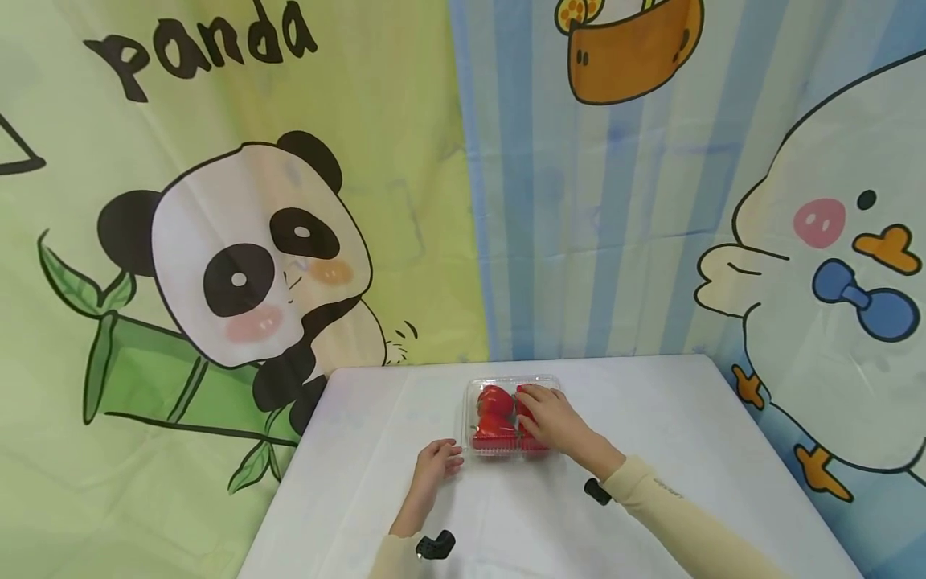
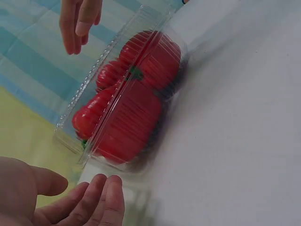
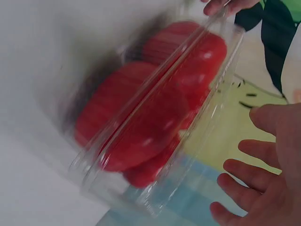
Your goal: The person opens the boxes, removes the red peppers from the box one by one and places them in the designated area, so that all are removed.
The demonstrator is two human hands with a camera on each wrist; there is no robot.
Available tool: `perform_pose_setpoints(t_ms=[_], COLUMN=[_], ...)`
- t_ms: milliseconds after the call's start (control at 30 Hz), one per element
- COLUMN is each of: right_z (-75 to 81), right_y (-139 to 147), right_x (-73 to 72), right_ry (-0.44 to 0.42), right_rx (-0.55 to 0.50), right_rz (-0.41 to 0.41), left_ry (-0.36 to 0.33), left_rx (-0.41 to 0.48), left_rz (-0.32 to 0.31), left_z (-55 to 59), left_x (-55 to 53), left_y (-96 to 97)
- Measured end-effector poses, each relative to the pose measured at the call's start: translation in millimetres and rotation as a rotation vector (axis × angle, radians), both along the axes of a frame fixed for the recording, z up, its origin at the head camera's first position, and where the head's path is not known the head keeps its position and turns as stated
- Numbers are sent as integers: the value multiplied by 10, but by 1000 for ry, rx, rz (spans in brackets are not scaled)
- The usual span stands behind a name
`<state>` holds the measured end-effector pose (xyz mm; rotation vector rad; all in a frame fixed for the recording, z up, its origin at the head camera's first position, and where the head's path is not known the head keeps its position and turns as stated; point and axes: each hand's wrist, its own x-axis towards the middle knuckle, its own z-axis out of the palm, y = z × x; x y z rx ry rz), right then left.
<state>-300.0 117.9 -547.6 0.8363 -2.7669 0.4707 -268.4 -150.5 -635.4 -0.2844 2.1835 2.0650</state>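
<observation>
I've got right fingers spread, empty, just above the right half of the clear box. Left fingers relaxed, empty too, just off its near left corner, so right's nearer. Red produce inside, box on the counter, long axis hard to call tbh.

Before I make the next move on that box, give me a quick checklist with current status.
1. Clear container resting on the white table: ok, set towards the far edge.
2. Red produce inside the container: ok, several pieces show through the plastic.
3. Lid latched: cannot tell, the closure isn't clear in any view.
4. Right hand gripping: not ok, fingers are spread over the container and hold nothing.
5. Left hand gripping: not ok, it is open by the near left corner and holds nothing.
</observation>
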Motion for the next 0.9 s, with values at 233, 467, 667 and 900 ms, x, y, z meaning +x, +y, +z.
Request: perform_pose_setpoints(t_ms=[233,467,667,900], right_z=[80,92,-22,-230], right_y=[-305,-566,-798,-1005], right_x=[177,325,376,400], right_ry=[89,126,97,148], right_rx=[12,1,65,179], right_rz=[48,118,124,108], left_ry=[-8,-8,-8,-15], left_rx=[58,163,249,288], left_rz=[44,39,40,74], left_z=[-50,-75,122,87], left_x=[120,213,310,312], left_y=[94,150,197,203])
